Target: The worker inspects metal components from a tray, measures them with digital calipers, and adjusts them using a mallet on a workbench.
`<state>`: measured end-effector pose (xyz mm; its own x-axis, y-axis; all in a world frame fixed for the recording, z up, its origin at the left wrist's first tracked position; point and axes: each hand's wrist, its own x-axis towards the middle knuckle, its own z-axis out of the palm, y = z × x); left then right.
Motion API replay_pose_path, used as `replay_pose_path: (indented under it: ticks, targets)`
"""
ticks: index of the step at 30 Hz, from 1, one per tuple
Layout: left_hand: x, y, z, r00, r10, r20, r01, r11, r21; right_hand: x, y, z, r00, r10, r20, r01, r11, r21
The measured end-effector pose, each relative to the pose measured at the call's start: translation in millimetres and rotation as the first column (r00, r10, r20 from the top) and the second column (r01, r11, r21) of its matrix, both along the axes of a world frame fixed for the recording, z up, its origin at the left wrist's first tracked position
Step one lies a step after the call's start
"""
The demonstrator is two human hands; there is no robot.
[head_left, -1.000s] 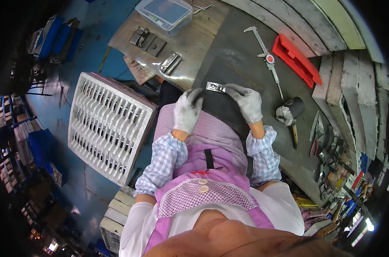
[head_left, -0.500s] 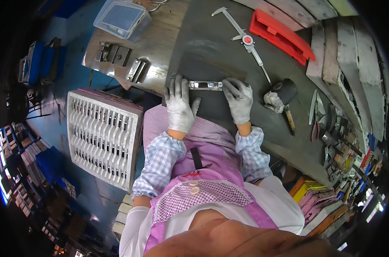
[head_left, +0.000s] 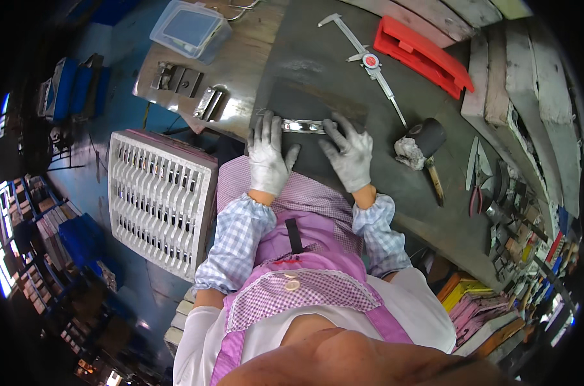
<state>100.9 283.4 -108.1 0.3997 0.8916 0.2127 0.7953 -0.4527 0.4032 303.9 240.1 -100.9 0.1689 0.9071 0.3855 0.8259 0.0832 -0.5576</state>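
A short, shiny metal strip (head_left: 303,126), shaped like a small handle, lies crosswise on the dark mat (head_left: 311,154). My left hand (head_left: 269,161), in a pale grey work glove, lies flat with its fingers stretched out at the strip's left end. Its thumb is held apart. My right hand (head_left: 352,157), gloved the same way, is open with fingers spread, its fingertips at the strip's right end. Whether the fingers press on the strip or only lie beside it, I cannot tell.
A dial caliper (head_left: 371,62), a red case (head_left: 423,56) and a black-headed mallet (head_left: 427,137) lie to the right, with pliers (head_left: 477,186) beyond. At left stand a clear plastic box (head_left: 190,31), metal blocks (head_left: 178,80) and a slotted white tray (head_left: 162,199) holding several shiny strips.
My right hand's fingers have gone from gripping the strip's right end to spread apart. The left hand stays flat at the left end. The view has shifted slightly.
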Motion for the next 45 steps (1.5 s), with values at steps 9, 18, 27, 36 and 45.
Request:
replay_pose_path:
  ticks: [9, 18, 27, 36, 45]
  targets:
    - [-30.1, -23.2, 56.0, 0.844, 0.106, 0.525, 0.101, 0.931, -0.351, -68.9, 11.9, 39.1, 0.906, 0.373, -0.200, -0.393, 0.917, -0.070]
    - [-328.1, -105.3, -40.0, 0.553, 0.818, 0.160, -0.734, 0.569, -0.371, 92.5, 157.6, 18.1, 0.742, -0.024, 0.670, 0.489, 0.702, -0.518]
    - [-303.4, -61.8, -130.4, 0.725, 0.688, -0.025, -0.658, 0.682, -0.321, 135.1, 157.7, 0.2, 0.788, 0.050, 0.614, 0.182, 0.933, -0.310]
    - [-323.9, -77.4, -124.2, 0.658, 0.693, -0.295, -0.749, 0.559, -0.356, 123.0, 151.5, -19.5, 0.857, -0.178, 0.483, 0.322, 0.918, -0.233]
    - [-319.4, -34.4, -94.5, 0.635, 0.591, -0.498, -0.770, 0.534, -0.349, 5.8, 43.5, 43.9, 0.914, 0.064, -0.400, -0.213, 0.916, -0.339]
